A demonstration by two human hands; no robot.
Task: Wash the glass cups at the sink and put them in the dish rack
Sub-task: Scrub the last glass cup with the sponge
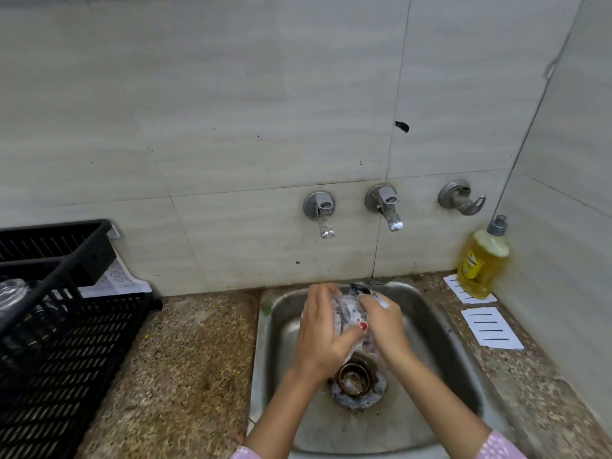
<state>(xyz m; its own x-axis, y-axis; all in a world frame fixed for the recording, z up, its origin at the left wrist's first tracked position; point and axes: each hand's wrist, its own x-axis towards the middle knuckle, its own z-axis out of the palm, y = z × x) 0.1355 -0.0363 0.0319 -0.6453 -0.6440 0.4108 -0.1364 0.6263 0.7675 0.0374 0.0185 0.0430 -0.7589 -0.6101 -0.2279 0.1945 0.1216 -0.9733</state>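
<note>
Over the steel sink (430,326), both hands are holding one soapy glass cup (349,314). The cup is sitting between the two hands, above the drain (356,380). The left hand (319,332) is wrapping round its left side, with the thumb reaching across the front. The right hand (387,326) is curling its fingers round the right side. Foam is covering the glass, so its shape is hard to see. Far to the left, a black dish rack (82,326) is standing on the counter (185,359), and another glass (10,293) is lying in it. A yellow soap bottle (482,263) is standing in the right corner.
</note>
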